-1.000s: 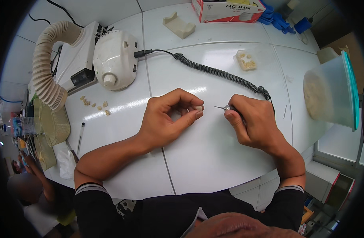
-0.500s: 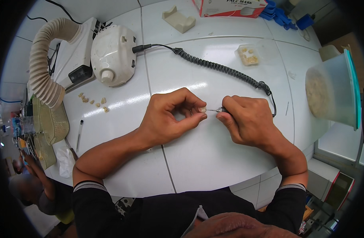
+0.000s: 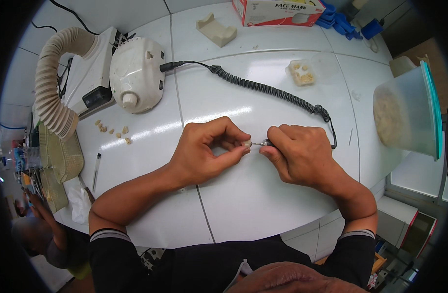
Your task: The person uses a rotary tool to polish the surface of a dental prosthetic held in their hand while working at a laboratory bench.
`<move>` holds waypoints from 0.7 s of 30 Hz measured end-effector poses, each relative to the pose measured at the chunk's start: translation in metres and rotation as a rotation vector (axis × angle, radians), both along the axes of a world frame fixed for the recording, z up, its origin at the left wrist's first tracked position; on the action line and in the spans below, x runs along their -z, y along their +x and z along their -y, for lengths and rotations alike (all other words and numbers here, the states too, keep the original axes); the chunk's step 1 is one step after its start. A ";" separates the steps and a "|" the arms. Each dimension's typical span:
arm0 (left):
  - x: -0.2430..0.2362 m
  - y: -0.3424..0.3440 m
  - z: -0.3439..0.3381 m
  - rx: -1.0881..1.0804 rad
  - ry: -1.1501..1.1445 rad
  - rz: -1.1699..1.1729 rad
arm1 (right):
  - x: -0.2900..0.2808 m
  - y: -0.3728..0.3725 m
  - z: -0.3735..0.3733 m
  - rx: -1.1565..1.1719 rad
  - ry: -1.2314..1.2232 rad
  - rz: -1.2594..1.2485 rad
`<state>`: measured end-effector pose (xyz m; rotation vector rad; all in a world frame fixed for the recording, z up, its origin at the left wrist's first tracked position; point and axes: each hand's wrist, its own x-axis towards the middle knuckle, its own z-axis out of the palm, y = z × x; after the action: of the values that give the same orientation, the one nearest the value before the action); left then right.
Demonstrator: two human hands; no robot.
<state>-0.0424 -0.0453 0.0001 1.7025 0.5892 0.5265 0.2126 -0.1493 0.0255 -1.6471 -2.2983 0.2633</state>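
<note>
My left hand pinches a tiny pale tooth-shaped piece between thumb and forefinger over the white table. My right hand grips a slim rotary handpiece, and its thin metal tip touches the piece. A black coiled cord runs from the handpiece to a white dome-shaped motor unit at the back left. Both hands sit close together near the table's middle.
Several small pale pieces lie left of the motor unit. A ribbed suction hose, a clear tub with more pieces, a lidded plastic container, a cardboard box, a beige block and a pen surround the hands.
The handpiece tip has closed the small gap to the piece in my left hand and now touches it. Both hands have drawn slightly nearer to each other.
</note>
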 end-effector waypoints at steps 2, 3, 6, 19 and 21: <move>0.001 0.000 0.000 0.011 -0.029 0.005 | 0.000 0.000 -0.001 -0.002 0.008 0.008; 0.001 0.000 0.000 0.012 -0.030 0.004 | 0.000 0.000 -0.001 -0.004 0.014 0.014; 0.002 0.001 0.000 0.001 -0.067 -0.001 | 0.000 -0.002 0.000 0.006 0.002 0.021; 0.000 0.003 0.002 -0.002 -0.020 -0.050 | -0.002 -0.004 -0.001 0.009 -0.026 0.050; 0.002 0.003 0.003 0.000 -0.029 -0.056 | -0.003 -0.005 0.000 0.010 -0.031 0.054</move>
<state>-0.0397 -0.0480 -0.0020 1.6942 0.6342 0.4699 0.2078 -0.1491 0.0289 -1.7007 -2.3355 0.2558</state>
